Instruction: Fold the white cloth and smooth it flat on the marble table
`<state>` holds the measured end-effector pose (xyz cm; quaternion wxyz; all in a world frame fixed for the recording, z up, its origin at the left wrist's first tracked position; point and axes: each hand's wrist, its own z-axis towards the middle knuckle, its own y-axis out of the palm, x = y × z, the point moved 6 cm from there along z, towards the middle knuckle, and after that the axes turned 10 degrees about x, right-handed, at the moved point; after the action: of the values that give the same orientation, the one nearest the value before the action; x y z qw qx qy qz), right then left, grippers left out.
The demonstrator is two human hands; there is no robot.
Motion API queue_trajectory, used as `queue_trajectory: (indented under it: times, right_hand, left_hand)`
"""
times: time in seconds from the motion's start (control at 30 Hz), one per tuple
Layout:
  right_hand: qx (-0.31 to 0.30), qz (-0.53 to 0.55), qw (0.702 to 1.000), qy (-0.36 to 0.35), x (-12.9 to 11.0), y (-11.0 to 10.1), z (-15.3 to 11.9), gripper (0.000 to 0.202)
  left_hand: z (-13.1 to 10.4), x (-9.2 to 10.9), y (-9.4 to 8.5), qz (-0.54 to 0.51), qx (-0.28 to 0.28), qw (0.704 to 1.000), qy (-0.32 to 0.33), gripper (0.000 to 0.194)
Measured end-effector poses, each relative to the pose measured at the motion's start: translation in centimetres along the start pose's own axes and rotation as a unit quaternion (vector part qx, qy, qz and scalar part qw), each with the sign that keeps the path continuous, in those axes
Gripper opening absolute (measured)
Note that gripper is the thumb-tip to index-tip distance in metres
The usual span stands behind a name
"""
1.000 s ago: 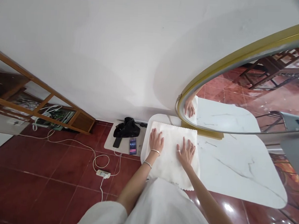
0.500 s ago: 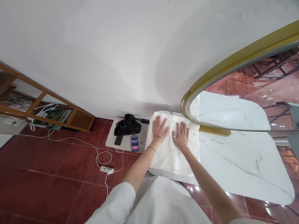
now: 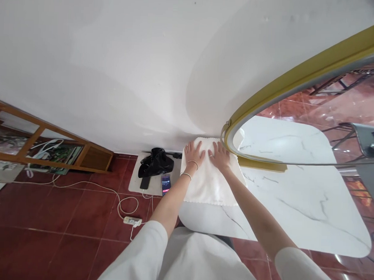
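Note:
A white cloth with a wavy edge (image 3: 208, 190) lies spread over the left end of a white marbled table (image 3: 295, 210), close to the wall. My left hand (image 3: 194, 154) rests flat on the cloth's upper left part, fingers spread, with two bands at the wrist. Beside it on the right, my right hand (image 3: 219, 156) presses flat on the cloth near its far edge, fingers apart and a ring on one finger. Neither hand grips anything.
A yellow-framed mirror (image 3: 269, 92) stands on the table at the right. Left of the table, a black bag (image 3: 157, 162) and two phones (image 3: 165, 184) lie on a light surface. A power strip (image 3: 132, 221) with cables is on the red floor, near a wooden cabinet (image 3: 96, 157).
Both hands have moved away from me toward the wall, and the cloth has slid with them. More of the table's near edge now shows.

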<state>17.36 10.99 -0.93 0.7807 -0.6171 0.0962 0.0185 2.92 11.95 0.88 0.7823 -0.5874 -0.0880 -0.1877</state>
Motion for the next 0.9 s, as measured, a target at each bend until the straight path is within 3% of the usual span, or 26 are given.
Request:
queue_trajectory:
  times: [0.13,0.23,0.33,0.43,0.57,0.67,0.8,0.9]
  right_hand:
    - [0.002,0.0,1.0,0.01,-0.1,0.1,-0.2,0.059]
    - [0.025,0.013,1.0,-0.01,-0.6,-0.5,-2.1,0.059]
    - [0.06,0.034,0.996,-0.051,-1.3,-1.9,-6.0,0.058]
    - [0.095,0.051,0.992,-0.072,-1.6,-3.6,-10.9,0.06]
    - [0.112,0.06,0.988,-0.089,-1.6,-4.7,-14.8,0.059]
    - [0.099,0.043,0.991,-0.082,-1.3,-4.3,-13.6,0.057]
    - [0.049,0.02,0.997,-0.063,-0.9,-3.2,-8.3,0.055]
    - [-0.023,0.007,0.999,-0.046,-1.4,-2.4,-4.2,0.056]
  left_hand:
    - [-0.4,0.0,-0.4,-0.002,-0.011,0.999,0.033,0.046]
    - [-2.6,-0.2,-1.3,-0.005,-0.028,0.996,0.083,0.059]
    - [-6.2,-0.7,-2.5,0.006,-0.045,0.993,0.108,0.077]
    - [-9.8,-1.0,-3.4,0.025,-0.047,0.992,0.112,0.08]
    - [-11.2,-0.8,-3.5,0.049,-0.043,0.992,0.105,0.078]
    - [-9.3,-0.4,-2.7,0.053,-0.045,0.991,0.111,0.074]
    - [-4.7,0.1,-1.3,0.047,-0.048,0.992,0.106,0.071]
    - [-1.7,0.4,-0.3,0.041,-0.058,0.992,0.107,0.066]
